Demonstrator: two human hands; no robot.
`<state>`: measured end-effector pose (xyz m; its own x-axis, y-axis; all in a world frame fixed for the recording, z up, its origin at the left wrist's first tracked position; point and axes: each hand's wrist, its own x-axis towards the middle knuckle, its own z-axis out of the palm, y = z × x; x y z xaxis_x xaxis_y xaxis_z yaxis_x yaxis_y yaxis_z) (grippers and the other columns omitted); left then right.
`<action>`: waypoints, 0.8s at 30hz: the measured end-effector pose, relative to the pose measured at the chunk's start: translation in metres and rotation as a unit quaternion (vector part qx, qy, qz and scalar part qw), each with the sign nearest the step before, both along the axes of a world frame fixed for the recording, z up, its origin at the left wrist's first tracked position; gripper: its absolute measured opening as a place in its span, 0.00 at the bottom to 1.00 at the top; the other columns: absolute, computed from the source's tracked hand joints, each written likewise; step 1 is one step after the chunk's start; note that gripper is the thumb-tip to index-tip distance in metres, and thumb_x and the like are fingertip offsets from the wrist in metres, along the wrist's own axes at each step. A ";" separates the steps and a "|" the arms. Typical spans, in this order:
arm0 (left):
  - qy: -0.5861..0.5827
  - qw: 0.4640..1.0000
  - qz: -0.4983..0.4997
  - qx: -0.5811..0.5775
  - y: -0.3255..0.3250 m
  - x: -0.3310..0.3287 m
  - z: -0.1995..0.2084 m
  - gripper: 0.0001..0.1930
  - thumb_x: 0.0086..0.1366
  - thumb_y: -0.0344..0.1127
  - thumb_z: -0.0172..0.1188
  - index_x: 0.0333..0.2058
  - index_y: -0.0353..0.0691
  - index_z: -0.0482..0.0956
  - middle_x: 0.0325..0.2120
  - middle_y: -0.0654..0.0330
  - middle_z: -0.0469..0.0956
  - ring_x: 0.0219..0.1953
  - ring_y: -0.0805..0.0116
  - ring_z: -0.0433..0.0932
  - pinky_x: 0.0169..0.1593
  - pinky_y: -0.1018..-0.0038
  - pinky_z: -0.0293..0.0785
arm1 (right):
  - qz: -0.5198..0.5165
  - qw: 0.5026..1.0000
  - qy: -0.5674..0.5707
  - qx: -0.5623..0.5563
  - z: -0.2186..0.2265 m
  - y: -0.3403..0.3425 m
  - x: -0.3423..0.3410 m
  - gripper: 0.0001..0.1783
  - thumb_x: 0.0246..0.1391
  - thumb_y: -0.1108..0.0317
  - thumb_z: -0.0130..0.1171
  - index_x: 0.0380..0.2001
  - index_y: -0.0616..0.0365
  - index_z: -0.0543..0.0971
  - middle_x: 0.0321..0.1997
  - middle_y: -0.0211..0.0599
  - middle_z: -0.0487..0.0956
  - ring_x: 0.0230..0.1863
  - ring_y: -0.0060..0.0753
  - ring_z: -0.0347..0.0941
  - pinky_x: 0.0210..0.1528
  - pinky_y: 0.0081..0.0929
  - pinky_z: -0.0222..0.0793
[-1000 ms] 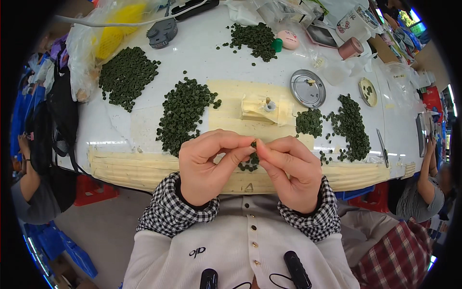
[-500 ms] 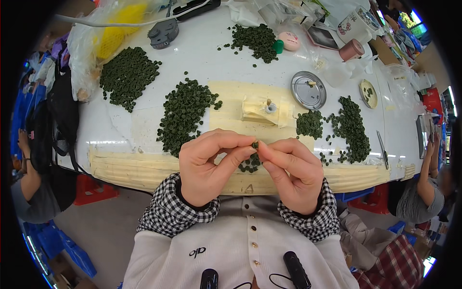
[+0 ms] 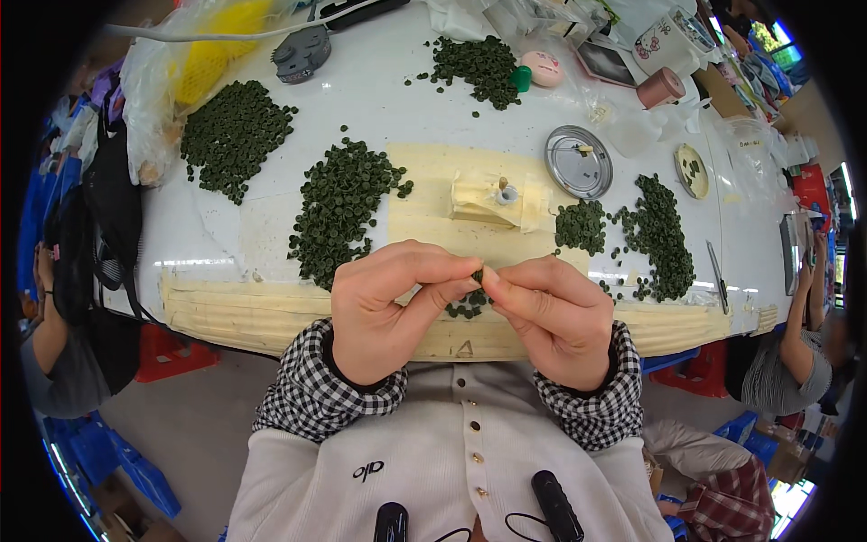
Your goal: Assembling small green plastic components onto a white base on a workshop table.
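Note:
Over the near edge of the table, my left hand (image 3: 388,312) and my right hand (image 3: 564,321) meet fingertip to fingertip. Between their thumbs and forefingers is a small dark green round piece (image 3: 478,275), mostly covered by the fingers. A few similar green pieces (image 3: 467,308) lie just below the fingertips. Beyond my hands stands a tape-wrapped block (image 3: 488,206) with a small peg and a pale round tube on top. To its left spreads a big pile of green pieces (image 3: 336,212); a smaller pile (image 3: 581,226) lies to its right.
More green piles lie at far left (image 3: 235,140), at the back (image 3: 479,70) and on the right (image 3: 659,237). A round metal lid (image 3: 578,163), a shallow dish (image 3: 692,172), a slim knife (image 3: 717,275) and a mug (image 3: 668,45) are on the right. Other people sit at both sides.
My right hand has shifted slightly right, and its thumb now presses up against the green piece, which shows less. My left hand keeps its pinch; the view has shifted slightly.

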<state>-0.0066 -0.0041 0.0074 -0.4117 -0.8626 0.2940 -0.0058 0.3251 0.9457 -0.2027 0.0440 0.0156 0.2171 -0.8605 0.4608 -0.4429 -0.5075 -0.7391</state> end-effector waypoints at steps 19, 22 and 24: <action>-0.009 0.998 0.005 -0.054 0.000 -0.003 0.000 0.10 0.55 0.20 0.67 0.38 0.33 0.84 0.30 0.55 0.82 0.30 0.69 0.80 0.35 0.78 0.74 | -0.087 0.993 -0.076 0.023 0.002 -0.001 0.009 0.12 0.46 0.82 0.67 0.36 0.63 0.83 0.33 0.41 0.81 0.32 0.30 0.79 0.33 0.22 0.74; -0.026 0.997 -0.002 -0.073 0.000 -0.002 0.002 0.11 0.55 0.17 0.66 0.39 0.31 0.82 0.31 0.54 0.82 0.32 0.69 0.79 0.36 0.78 0.73 | -0.091 0.994 -0.064 0.010 0.003 -0.002 0.010 0.11 0.45 0.82 0.67 0.35 0.63 0.83 0.32 0.41 0.81 0.31 0.31 0.79 0.32 0.22 0.74; -0.031 0.997 -0.001 -0.073 0.000 -0.002 0.002 0.11 0.55 0.17 0.66 0.38 0.31 0.82 0.31 0.54 0.82 0.32 0.69 0.79 0.36 0.78 0.74 | -0.093 0.994 -0.056 0.000 0.003 -0.002 0.010 0.11 0.45 0.82 0.67 0.35 0.63 0.83 0.32 0.41 0.81 0.30 0.31 0.79 0.32 0.22 0.74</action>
